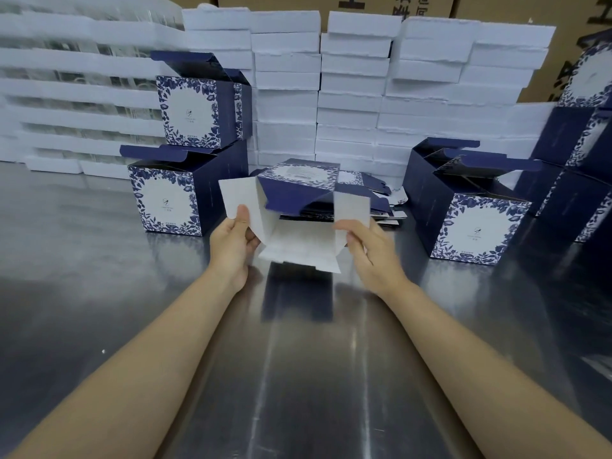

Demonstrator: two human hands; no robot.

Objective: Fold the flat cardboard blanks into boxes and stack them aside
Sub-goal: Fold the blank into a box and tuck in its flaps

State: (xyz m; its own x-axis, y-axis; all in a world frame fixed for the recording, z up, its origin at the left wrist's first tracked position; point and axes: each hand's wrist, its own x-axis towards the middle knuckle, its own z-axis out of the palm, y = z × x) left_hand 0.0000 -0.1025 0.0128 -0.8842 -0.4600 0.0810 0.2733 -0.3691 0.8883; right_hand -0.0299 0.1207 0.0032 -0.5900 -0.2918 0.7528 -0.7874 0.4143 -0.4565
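Cardboard blank (298, 197): half opened, navy with a floral print outside and white inside. We held it just above the table between both hands, its open end facing us and its white flaps spread to either side.
Left hand (233, 241): we pinched the left flap, thumb (242, 212) flat on its white inner face and the other fingers curled behind it, mostly hidden.
Right hand (371, 251): we gripped the lower edge of the right flap, thumb on the white side, fingers curled round the back; we could not tell how far they reached.
Flat blanks (384, 202): a low pile lay on the table just behind the held blank, partly hidden by it.
Folded boxes: two stood stacked at the left (185, 154), top flaps open; one stood at the right (477, 223) with another close behind it; a taller stack (583, 134) rose at the far right edge.
Table (298, 376): brushed steel, shiny, mirroring the blank and our arms.
Room: white slabs (351, 94) were stacked into a wall along the back of the table, with brown cartons (381, 3) printed in black behind them.
Arms: both bare forearms reached in from the bottom corners and converged on the blank, wrists above the steel.
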